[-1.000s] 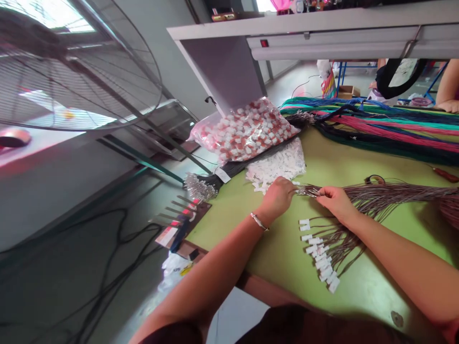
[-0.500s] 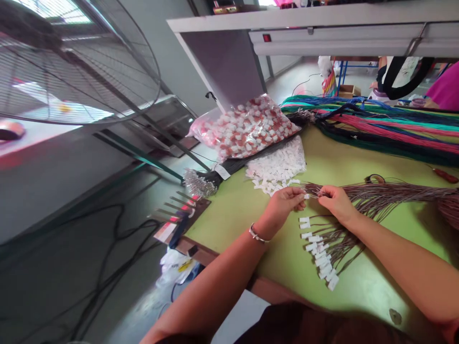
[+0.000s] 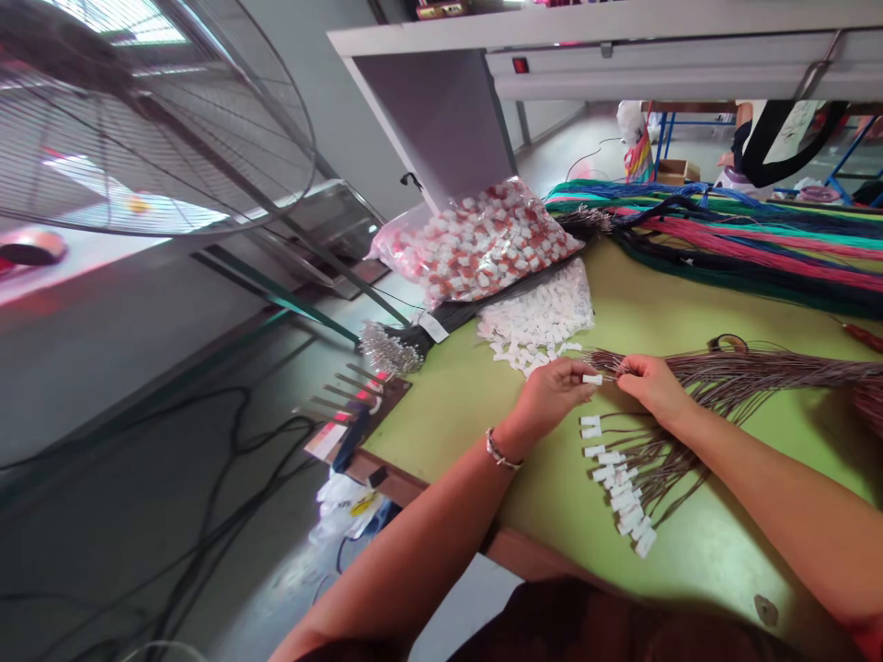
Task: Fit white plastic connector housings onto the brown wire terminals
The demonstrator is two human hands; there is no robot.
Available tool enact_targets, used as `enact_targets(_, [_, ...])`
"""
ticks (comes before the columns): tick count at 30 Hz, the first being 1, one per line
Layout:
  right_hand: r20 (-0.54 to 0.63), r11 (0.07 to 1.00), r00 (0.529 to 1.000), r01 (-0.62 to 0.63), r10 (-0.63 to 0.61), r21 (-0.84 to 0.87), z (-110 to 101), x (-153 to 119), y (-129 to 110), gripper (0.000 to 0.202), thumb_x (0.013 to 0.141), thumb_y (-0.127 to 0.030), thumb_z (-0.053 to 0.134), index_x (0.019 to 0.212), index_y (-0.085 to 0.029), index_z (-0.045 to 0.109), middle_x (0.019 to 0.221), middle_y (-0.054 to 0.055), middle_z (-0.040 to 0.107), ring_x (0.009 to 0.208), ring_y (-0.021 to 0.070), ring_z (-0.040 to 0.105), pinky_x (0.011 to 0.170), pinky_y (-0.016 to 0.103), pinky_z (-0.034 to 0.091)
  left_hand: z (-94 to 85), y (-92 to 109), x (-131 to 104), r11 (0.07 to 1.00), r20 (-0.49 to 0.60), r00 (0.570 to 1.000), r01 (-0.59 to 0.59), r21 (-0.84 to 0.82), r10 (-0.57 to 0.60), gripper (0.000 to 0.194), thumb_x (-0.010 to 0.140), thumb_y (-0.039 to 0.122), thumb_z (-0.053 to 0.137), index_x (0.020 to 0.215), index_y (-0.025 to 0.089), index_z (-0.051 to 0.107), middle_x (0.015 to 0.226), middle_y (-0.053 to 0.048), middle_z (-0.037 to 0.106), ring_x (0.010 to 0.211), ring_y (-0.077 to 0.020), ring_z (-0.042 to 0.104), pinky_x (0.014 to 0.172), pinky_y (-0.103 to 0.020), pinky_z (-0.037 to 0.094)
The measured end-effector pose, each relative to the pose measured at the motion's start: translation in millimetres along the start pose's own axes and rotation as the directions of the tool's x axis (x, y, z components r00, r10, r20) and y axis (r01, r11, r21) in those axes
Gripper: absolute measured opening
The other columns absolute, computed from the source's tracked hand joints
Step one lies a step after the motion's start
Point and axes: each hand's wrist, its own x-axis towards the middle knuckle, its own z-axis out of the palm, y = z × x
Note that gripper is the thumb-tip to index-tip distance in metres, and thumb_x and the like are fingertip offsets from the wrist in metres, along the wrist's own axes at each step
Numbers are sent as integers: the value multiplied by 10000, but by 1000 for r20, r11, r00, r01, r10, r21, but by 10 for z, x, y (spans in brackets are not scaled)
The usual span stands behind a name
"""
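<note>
Between the thumb and fingers of my left hand [image 3: 557,393] is a small white connector [image 3: 591,379]. My right hand [image 3: 647,384] pinches the ends of brown wires [image 3: 724,370], just right of the connector. Whether a wire tip touches the connector is too small to tell. Below my hands, several white connectors [image 3: 626,498] lie in a slanting row with brown wires running from them. Just beyond my left hand, loose white connectors [image 3: 528,354] spill from a clear bag [image 3: 562,299].
A large bag of white and orange pieces [image 3: 489,241] lies at the back, beside a black wire bundle [image 3: 455,317]. Coloured wires [image 3: 751,241] stretch across the back right. Metal prongs [image 3: 345,391] stand at the left table edge, with a fan [image 3: 158,119] beyond.
The white connector now shows more fully beyond my left fingertips. The whole view has shifted slightly, and both hands remain close together over the same spot.
</note>
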Motion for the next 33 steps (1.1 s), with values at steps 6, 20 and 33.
enact_targets(6, [12,999,999,42,-43,9,-14,0,44,128,589,-296,525,584,-172,496,503,-63,383,497,75,299,476,223,211,75,-120,53,989,-13,993,115,-90,-117,201,603,220,740,739,121,630,527,7,606,465,-84,548,492,-210,456])
enact_targets(20, [15,998,997,-70,69,11,-50,-19,21,128,594,-305,544,637,-187,518,433,-67,444,379,83,370,403,217,257,172,-90,60,974,-37,988,140,-176,-149,227,576,199,762,708,120,594,485,23,589,426,-80,547,464,-206,467])
enact_targets(33, [-30,965,994,93,-103,-246,15,-40,8,106,606,-278,511,595,-173,524,500,-41,463,481,86,361,473,224,288,267,-97,46,979,-46,984,162,-127,-169,166,604,168,733,686,120,597,476,30,582,432,-74,536,468,-189,445])
